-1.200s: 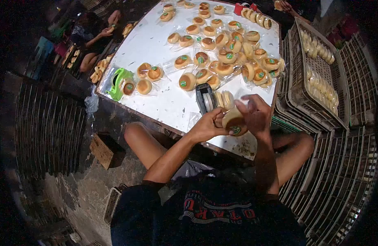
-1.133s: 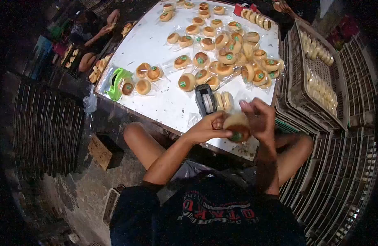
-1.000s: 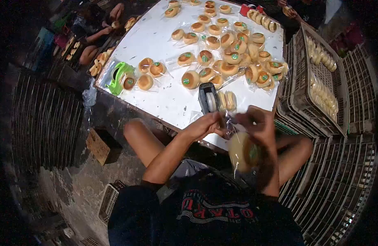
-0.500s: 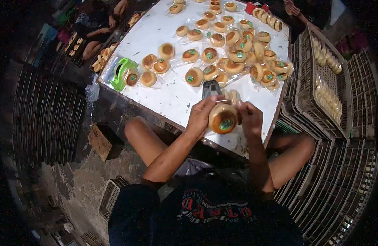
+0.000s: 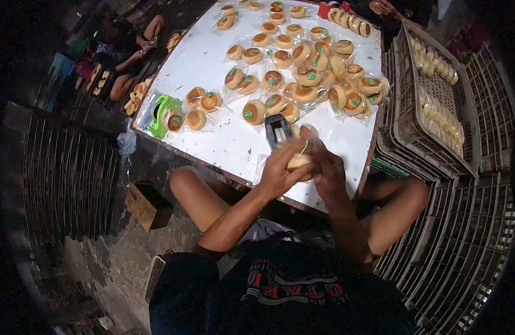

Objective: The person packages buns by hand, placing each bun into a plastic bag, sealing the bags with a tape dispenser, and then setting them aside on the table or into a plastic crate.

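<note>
My left hand and my right hand meet over the near edge of the white table. Between them is a round bun in clear wrap, gripped by my left fingers and partly hidden. My right fingers are closed at the wrap's side, somewhat blurred. Just behind the hands stands a dark tape dispenser. Wrapped buns with green labels, such as one bun, lie beyond it. A green dispenser sits at the table's left corner.
Stacked plastic crates with wrapped buns stand at the right. A red dispenser is at the far edge. Co-workers' hands show at the upper left, and another person's hand at the upper right. A wooden block rests on the floor.
The held bun has been turned, so its labelled top no longer shows. My hands have come closer together. The camera view has shifted slightly.
</note>
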A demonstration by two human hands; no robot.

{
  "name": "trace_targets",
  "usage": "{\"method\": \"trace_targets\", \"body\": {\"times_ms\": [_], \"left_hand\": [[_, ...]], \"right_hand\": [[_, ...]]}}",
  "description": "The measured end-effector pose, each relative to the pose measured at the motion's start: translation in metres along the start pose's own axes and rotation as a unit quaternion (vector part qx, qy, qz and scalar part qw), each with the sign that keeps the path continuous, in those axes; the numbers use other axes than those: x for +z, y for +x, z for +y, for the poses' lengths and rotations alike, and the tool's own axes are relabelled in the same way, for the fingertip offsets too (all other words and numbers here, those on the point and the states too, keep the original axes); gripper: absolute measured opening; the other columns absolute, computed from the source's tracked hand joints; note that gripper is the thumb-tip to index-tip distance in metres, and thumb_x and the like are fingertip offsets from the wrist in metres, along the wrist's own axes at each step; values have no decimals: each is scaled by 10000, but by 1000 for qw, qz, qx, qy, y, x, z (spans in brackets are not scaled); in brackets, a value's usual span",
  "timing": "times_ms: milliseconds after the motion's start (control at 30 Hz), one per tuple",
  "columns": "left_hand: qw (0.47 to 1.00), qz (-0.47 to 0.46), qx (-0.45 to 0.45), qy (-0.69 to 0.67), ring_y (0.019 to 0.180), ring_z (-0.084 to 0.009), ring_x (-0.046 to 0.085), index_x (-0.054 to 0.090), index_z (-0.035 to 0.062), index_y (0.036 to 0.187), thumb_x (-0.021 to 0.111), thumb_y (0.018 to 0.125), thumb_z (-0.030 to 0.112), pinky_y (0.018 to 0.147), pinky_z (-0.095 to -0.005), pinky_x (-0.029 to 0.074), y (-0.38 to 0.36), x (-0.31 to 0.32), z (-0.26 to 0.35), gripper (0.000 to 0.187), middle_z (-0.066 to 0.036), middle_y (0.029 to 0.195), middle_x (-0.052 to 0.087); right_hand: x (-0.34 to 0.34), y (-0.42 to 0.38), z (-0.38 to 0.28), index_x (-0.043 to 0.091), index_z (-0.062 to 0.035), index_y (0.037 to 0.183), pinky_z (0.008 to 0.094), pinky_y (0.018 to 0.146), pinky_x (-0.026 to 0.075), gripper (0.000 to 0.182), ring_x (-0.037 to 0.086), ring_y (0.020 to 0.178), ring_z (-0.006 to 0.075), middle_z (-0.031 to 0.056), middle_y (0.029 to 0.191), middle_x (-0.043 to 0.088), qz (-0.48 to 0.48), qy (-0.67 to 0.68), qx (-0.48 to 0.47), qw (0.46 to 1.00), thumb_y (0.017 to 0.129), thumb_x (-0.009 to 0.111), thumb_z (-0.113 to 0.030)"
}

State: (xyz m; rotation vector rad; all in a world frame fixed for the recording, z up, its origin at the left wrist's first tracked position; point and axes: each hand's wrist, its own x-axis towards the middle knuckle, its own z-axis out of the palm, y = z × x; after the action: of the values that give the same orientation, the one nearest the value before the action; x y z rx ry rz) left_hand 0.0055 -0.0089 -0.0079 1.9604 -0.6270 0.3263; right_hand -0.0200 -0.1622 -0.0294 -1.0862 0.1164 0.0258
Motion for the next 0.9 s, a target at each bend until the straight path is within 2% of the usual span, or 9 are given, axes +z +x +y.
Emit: {"method": "trace_targets", "body": {"times_ms": [100, 167, 333, 400, 467, 500, 633, 700, 900], "left_hand": [[939, -144, -254, -182, 810, -156, 653, 681, -16, 958, 746, 828, 251, 759, -290, 511, 4, -1, 3, 304, -95, 848, 704], [933, -131, -289, -168, 739, -88, 597, 694, -7, 931, 737, 847, 273, 688, -270, 490, -3, 7, -10, 296, -50, 758, 677], [908, -135, -333, -217, 694, -80, 565, 695, -10, 887, 715, 873, 252, 633, -251, 463, -7, 12, -9, 263, -9, 729, 642], [873, -154, -376, -270, 726, -83, 572, 695, -4, 894, 677, 903, 199, 674, -234, 465, -1, 5, -2, 203, -10, 790, 652], [916, -85, -263, -290, 758, -89, 587, 695, 2, 898, 656, 917, 178, 700, -231, 474, -5, 8, -12, 181, -21, 852, 658], [932, -50, -202, -298, 774, -92, 595, 694, 5, 900, 646, 924, 168, 714, -229, 478, -2, 8, -11, 171, -27, 883, 661], [793, -134, -423, -418, 831, -108, 605, 677, 9, 990, 645, 918, 156, 798, -250, 490, 0, -1, -10, 167, 4, 842, 631], [828, -102, -418, -360, 779, -101, 574, 652, 30, 966, 639, 922, 169, 758, -248, 469, -3, 2, -13, 146, 21, 795, 605], [987, 96, -113, -56, 907, -127, 513, 574, 7, 849, 639, 880, 101, 746, -270, 435, -17, 2, -17, 118, -58, 991, 573]], "right_hand": [[1, 1, -22, 489, 35, 1306, 306, 982, 435, 414, 501, 1223, 218, 158, 1383, 473, 32, -36, -115, 992, 952, 579, -160], [0, 4, -35, 470, 10, 1326, 312, 969, 450, 466, 534, 1167, 208, 151, 1356, 485, 64, -136, -207, 967, 924, 622, -171], [-19, -2, -14, 622, -3, 1014, 311, 796, 487, 146, 629, 861, 184, 70, 902, 658, 53, -156, -63, 984, 881, 650, -57], [-20, -3, -14, 632, -33, 1005, 307, 740, 507, 139, 642, 842, 183, 86, 837, 644, 63, -372, -161, 912, 880, 654, -91], [-17, -4, -23, 664, -42, 942, 322, 673, 517, 89, 649, 781, 211, 114, 753, 628, 9, -522, -280, 806, 861, 660, -77], [-15, -5, -30, 667, -42, 945, 338, 659, 514, 97, 642, 753, 232, 115, 761, 633, -19, -490, -243, 837, 861, 662, -90], [-20, -4, -28, 671, -35, 947, 382, 567, 468, 153, 579, 611, 285, 119, 747, 618, -47, -441, -223, 868, 872, 671, -168], [-13, -8, -18, 656, -19, 905, 380, 545, 443, 162, 561, 581, 267, 119, 719, 597, 14, -559, -256, 789, 881, 671, -179], [13, -13, 47, 571, -22, 998, 334, 704, 466, 194, 578, 801, 190, 86, 866, 596, -2, -225, -55, 973, 926, 630, -192]]}}
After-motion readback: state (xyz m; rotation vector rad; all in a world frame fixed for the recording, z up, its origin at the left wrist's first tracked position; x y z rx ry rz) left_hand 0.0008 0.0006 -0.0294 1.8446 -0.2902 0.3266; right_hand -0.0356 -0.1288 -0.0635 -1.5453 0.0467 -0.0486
